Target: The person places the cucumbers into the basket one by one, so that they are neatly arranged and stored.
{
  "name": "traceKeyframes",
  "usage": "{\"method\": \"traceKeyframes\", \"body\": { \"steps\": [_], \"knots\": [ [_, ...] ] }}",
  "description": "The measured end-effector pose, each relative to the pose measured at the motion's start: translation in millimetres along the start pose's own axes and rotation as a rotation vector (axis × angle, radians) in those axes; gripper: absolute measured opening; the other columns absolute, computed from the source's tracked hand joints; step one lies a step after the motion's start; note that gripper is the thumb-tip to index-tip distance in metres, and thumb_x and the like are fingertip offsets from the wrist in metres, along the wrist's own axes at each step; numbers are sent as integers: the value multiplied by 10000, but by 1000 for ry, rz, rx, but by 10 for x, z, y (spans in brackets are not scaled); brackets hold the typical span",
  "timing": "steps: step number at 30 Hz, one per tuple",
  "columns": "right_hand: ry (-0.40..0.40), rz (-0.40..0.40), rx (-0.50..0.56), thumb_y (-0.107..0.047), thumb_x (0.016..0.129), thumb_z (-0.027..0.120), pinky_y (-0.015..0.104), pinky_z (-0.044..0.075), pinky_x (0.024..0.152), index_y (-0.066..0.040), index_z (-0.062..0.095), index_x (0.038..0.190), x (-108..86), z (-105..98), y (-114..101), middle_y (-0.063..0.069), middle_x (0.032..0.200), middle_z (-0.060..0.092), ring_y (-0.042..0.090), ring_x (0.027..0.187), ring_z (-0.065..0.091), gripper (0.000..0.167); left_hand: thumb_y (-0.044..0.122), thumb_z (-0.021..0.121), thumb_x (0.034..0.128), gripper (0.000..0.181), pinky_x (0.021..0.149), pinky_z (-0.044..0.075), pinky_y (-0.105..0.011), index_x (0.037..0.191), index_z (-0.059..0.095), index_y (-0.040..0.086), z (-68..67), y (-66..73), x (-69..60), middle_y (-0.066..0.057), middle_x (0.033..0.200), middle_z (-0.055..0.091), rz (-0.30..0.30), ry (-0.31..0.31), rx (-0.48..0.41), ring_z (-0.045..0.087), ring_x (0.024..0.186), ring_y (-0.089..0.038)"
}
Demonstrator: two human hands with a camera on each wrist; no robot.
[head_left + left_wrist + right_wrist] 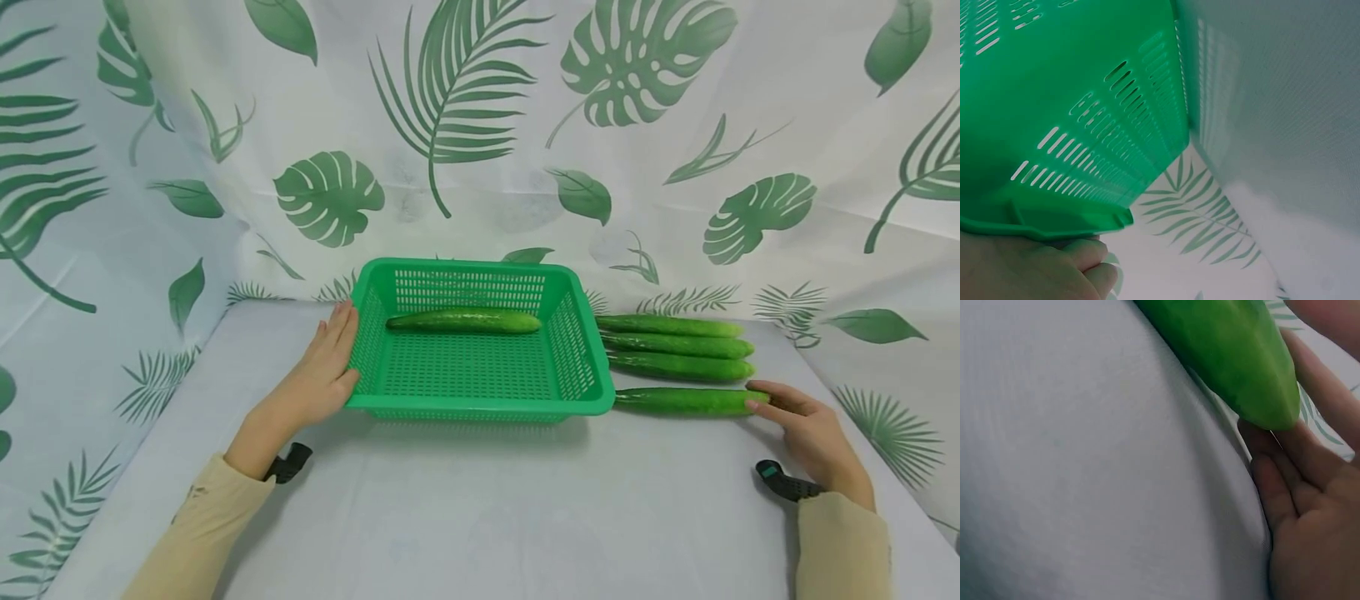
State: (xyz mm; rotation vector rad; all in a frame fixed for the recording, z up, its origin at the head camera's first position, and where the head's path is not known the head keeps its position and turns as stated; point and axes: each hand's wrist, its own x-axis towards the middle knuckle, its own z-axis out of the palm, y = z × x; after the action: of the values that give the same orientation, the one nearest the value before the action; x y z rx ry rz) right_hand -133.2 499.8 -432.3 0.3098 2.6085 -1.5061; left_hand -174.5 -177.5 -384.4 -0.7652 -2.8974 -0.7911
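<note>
A green plastic basket stands at the middle of the table with one cucumber lying along its back wall. My left hand rests against the basket's left side, fingers straight; the left wrist view shows the hand by the rim. To the right, my right hand pinches the tip of the nearest cucumber between thumb and fingers. That tip fills the top of the right wrist view. Its other end is hidden behind the basket's rim.
Three more cucumbers lie side by side just behind the pinched one, right of the basket. White cloth covers the table. A leaf-printed sheet hangs behind and at the sides.
</note>
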Motion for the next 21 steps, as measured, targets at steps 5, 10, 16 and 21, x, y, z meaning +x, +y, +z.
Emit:
{"method": "traceKeyframes", "body": {
  "steps": [5,10,16,21],
  "knots": [
    [-37,-15,-71,-372,932,686,565,173,1155,-227,416,1529,30,38,5,-150,1411,363,216,1422,198,672,34,392,927,738,1194,-21,-528,1532,-2,-118,-1,-6,3,-238,1625,-97,-4,-8,3,-89,1498,-374],
    [-45,-26,-64,-337,905,728,656,103,1134,-216,455,1506,22,53,-16,-235,1284,382,72,1327,305,672,36,389,917,739,1192,-9,-538,1528,8,-129,2,-3,2,-263,1621,-75,-4,-1,13,-72,1496,-394],
    [-39,-39,-123,-343,890,744,445,250,1161,-194,493,1480,12,51,-26,-250,1251,390,77,1277,347,658,44,399,911,746,1189,-1,-551,1522,13,-144,6,-6,-5,-283,1615,-61,2,4,14,-62,1494,-408],
    [-2,-44,-113,-318,878,762,326,367,1062,-219,561,1423,-4,40,-6,-268,1215,429,-4,1108,423,589,44,395,909,743,1189,-1,-553,1520,19,-147,13,-8,-2,-286,1615,-56,3,7,11,-62,1495,-405]
  ]
}}
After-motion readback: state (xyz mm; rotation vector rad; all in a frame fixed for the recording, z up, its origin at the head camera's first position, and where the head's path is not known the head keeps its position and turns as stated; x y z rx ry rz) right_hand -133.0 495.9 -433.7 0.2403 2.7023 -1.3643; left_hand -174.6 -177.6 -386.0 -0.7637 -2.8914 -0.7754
